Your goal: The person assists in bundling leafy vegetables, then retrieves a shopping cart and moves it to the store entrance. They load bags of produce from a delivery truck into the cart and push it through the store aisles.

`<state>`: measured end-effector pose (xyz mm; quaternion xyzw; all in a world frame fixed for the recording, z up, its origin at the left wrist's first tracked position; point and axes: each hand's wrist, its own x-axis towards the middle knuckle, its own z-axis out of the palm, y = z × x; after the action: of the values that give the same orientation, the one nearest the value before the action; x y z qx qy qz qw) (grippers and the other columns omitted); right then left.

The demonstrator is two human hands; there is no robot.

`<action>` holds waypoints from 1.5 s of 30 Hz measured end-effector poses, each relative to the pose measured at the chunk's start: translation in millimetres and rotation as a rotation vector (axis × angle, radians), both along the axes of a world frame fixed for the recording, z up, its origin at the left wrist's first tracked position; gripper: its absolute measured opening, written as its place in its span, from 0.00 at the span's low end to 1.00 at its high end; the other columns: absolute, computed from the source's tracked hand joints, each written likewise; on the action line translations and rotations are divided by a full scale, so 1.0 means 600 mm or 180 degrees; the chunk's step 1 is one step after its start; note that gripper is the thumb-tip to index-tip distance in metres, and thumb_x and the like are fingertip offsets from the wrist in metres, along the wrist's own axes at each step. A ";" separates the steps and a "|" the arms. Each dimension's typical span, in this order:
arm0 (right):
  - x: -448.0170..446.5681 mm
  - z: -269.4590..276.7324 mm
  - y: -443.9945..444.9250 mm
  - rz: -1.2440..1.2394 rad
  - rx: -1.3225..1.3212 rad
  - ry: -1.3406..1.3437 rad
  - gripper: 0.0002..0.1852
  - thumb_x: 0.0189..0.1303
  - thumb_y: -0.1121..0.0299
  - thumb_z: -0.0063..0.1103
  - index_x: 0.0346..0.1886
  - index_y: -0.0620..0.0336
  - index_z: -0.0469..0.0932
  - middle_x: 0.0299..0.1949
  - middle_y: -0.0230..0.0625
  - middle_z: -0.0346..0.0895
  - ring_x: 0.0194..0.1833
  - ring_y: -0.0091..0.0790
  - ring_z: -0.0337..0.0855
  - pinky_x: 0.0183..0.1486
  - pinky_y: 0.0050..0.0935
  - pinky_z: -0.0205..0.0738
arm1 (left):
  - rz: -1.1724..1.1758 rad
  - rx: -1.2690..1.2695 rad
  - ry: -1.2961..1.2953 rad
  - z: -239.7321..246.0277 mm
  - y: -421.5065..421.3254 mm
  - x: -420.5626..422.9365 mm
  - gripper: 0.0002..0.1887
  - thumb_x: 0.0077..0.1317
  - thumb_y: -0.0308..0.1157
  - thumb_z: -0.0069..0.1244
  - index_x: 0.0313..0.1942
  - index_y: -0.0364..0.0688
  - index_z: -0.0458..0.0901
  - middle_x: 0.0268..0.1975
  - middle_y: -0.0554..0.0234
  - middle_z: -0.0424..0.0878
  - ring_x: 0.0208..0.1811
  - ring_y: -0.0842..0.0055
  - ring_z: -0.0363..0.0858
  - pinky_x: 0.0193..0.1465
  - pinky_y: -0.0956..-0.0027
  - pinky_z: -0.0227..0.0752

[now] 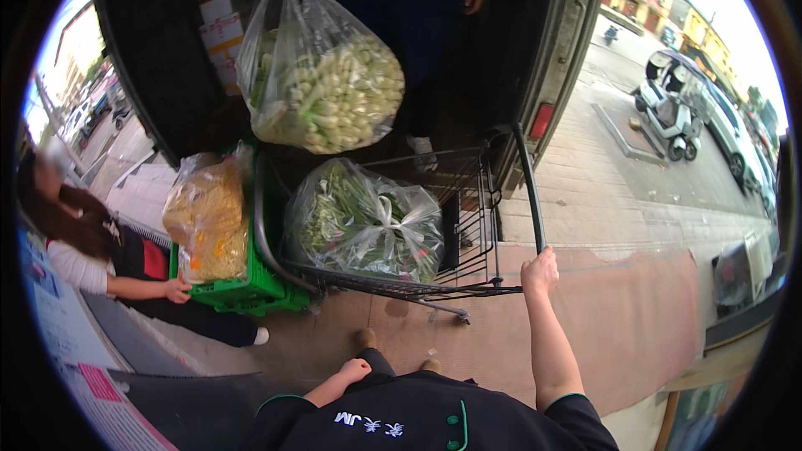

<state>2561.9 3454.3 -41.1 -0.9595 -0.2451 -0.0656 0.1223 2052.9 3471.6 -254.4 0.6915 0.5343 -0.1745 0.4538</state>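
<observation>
My right hand (pixel 540 270) is closed around the black handle (pixel 529 188) of a wire shopping cart (pixel 401 288). In the cart lies a tied clear plastic bag of leafy greens (pixel 369 225). My left hand (pixel 356 370) hangs low near my leg, its fingers curled, with no object visible in it. Above the cart, another person's hand holds a large clear bag of green-and-white vegetables (pixel 332 88) by its gathered top. Left of the cart stands a green plastic crate (pixel 263 282) with clear bags of yellowish food (pixel 210 219) in it.
A co-worker's hand (pixel 178 290) touches the crate's left side. Behind the cart is a dark vehicle cargo space holding cardboard boxes (pixel 222 31), with a metal door frame (pixel 564 44) at its right. A white scooter (pixel 670 106) and cars are parked farther right.
</observation>
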 end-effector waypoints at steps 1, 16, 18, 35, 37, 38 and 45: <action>0.001 0.000 -0.002 0.0035 -0.0016 -0.0011 0.24 0.51 0.68 0.59 0.53 0.64 0.67 0.43 0.44 0.75 0.45 0.45 0.80 0.42 0.40 0.76 | 0.0174 0.0046 -0.0185 -0.002 -0.015 0.001 0.12 0.58 0.41 0.53 0.37 0.47 0.87 0.38 0.59 0.87 0.40 0.67 0.85 0.47 0.63 0.76; 0.005 -0.013 -0.008 0.0113 0.0222 0.0094 0.29 0.52 0.68 0.59 0.58 0.68 0.65 0.45 0.45 0.75 0.44 0.43 0.80 0.44 0.36 0.76 | 0.0619 -0.0416 -0.0502 -0.020 -0.023 0.011 0.10 0.58 0.39 0.55 0.30 0.42 0.84 0.24 0.65 0.83 0.26 0.79 0.81 0.26 0.72 0.72; 0.004 -0.010 -0.011 0.0104 0.0163 0.0204 0.29 0.52 0.68 0.58 0.58 0.69 0.65 0.45 0.45 0.75 0.44 0.43 0.80 0.45 0.37 0.76 | 0.1366 -0.0671 -0.0539 -0.010 -0.011 0.017 0.10 0.58 0.40 0.55 0.30 0.42 0.84 0.25 0.65 0.84 0.27 0.79 0.81 0.25 0.71 0.72; -0.006 0.003 -0.017 0.0242 0.0016 0.0207 0.26 0.53 0.69 0.58 0.55 0.65 0.65 0.45 0.46 0.75 0.48 0.47 0.79 0.47 0.40 0.76 | 0.1199 -0.0481 -0.0555 -0.035 -0.081 -0.005 0.10 0.56 0.39 0.55 0.31 0.43 0.86 0.28 0.62 0.85 0.27 0.76 0.82 0.34 0.68 0.75; -0.003 -0.005 -0.017 0.0272 0.0083 0.0110 0.23 0.54 0.69 0.57 0.53 0.64 0.66 0.44 0.46 0.75 0.47 0.47 0.79 0.47 0.41 0.76 | 0.1375 -0.0487 -0.0543 -0.030 -0.074 -0.022 0.09 0.57 0.37 0.53 0.29 0.41 0.85 0.24 0.65 0.83 0.23 0.78 0.78 0.28 0.70 0.72; -0.002 -0.011 -0.017 0.0292 0.0149 0.0025 0.21 0.54 0.69 0.56 0.52 0.64 0.66 0.43 0.45 0.75 0.46 0.47 0.79 0.47 0.42 0.76 | 0.1641 -0.0609 -0.0705 -0.022 -0.071 -0.028 0.09 0.60 0.36 0.52 0.28 0.41 0.84 0.22 0.65 0.81 0.20 0.78 0.76 0.24 0.70 0.69; 0.005 -0.024 -0.011 0.0112 0.0373 0.0114 0.19 0.52 0.72 0.57 0.48 0.61 0.68 0.42 0.43 0.75 0.45 0.48 0.79 0.46 0.41 0.75 | 0.3200 -0.0313 -0.0947 0.060 0.043 -0.020 0.05 0.65 0.32 0.48 0.37 0.43 0.75 0.24 0.68 0.75 0.18 0.80 0.73 0.15 0.72 0.63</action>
<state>2565.0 3447.9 -55.4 -0.9472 -0.2555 -0.0605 0.1838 2040.7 3497.6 -218.7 0.3449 0.7211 0.1400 0.5844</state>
